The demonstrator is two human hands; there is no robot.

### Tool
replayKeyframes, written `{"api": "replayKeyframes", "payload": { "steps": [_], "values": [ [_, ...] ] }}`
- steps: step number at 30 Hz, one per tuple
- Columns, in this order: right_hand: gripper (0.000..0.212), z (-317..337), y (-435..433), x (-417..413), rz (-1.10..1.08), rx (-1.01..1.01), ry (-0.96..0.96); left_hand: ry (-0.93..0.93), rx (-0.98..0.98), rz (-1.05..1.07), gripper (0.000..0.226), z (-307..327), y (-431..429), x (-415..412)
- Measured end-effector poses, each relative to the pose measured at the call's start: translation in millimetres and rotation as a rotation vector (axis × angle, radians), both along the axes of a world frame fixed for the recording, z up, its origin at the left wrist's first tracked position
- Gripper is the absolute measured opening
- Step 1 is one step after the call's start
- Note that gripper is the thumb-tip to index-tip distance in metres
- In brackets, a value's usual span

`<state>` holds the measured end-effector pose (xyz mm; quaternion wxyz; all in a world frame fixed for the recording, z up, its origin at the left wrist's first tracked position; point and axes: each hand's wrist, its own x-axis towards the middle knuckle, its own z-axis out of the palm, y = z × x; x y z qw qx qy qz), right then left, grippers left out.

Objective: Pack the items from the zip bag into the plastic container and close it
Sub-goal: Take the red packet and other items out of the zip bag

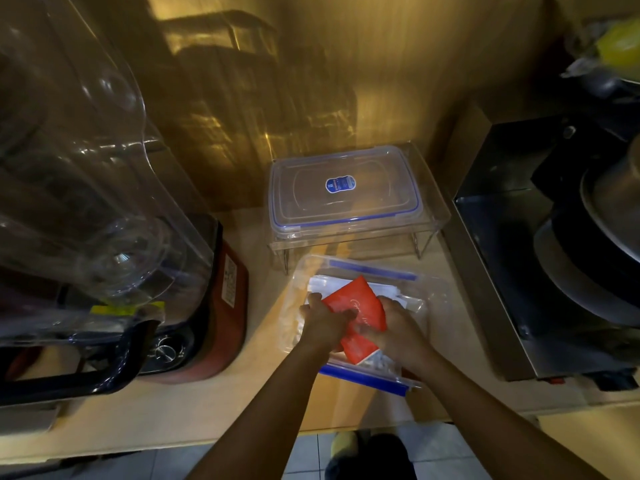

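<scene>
A clear plastic container (429, 289) with blue clips stands open on the wooden counter in front of me. Both hands are inside it, pressing a red packet (360, 306) down onto white packets (318, 284) that lie in the container. My left hand (323, 322) grips the packet's left edge and my right hand (398, 323) holds its right side. The container's lid (343, 192), clear with a blue seal and a blue sticker, rests on a small clear shelf behind. A clear zip bag with a blue strip (367, 377) lies under my wrists at the container's near edge.
A large blender with a clear jar (86, 188) and red base (228, 306) fills the left side. A dark metal appliance (540, 271) with pans stands at the right. The clear raised shelf (433, 216) sits against the wall. The counter edge (242, 441) and tiled floor are below.
</scene>
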<state>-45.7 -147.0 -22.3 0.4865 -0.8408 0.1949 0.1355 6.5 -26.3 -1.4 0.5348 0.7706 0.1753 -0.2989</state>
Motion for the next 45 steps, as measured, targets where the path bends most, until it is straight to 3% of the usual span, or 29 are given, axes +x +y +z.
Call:
{"api": "replayKeyframes", "payload": {
  "steps": [6,10,15,18,20,23,26,29,33,36,39,42,45],
  "values": [
    [0.065,5,-9,5,-0.091,0.161,-0.041,0.066,-0.193,0.043,0.029,2,9,0],
    [0.065,18,-21,2,-0.162,0.315,-0.057,0.158,-0.313,0.032,0.043,9,13,2],
    [0.032,35,-29,4,-0.286,0.495,-0.036,0.159,-0.389,0.009,0.039,13,12,0],
    [0.046,42,-42,3,-0.178,0.578,0.104,0.106,-0.371,-0.027,0.053,13,11,0],
    [0.053,49,-51,1,-0.058,0.605,0.18,0.065,-0.368,-0.075,0.045,14,12,1],
    [0.052,57,-64,-1,-0.124,0.624,0.117,0.032,-0.397,-0.052,0.031,16,13,3],
    [0.049,59,-74,0,-0.206,0.469,0.037,-0.164,-0.096,-0.048,0.017,10,14,5],
    [0.046,58,-82,0,-0.189,0.324,0.001,-0.516,0.378,-0.392,0.024,-2,20,8],
    [0.048,54,-87,-3,-0.123,0.22,0.008,-0.771,0.618,-0.769,0.038,-12,17,18],
    [0.051,49,-87,-5,-0.101,0.202,0.014,-0.761,0.744,-0.918,0.056,-19,12,25],
    [0.051,45,-84,-6,-0.099,0.191,-0.008,-0.605,0.923,-1.016,0.062,-23,11,28],
    [0.053,40,-81,-7,-0.132,0.211,-0.029,-0.492,1.023,-1.018,0.058,-23,7,24],
    [0.05,37,-80,-7,-0.166,0.2,-0.051,-0.452,0.997,-0.973,0.06,-19,2,22]
  ]
}}
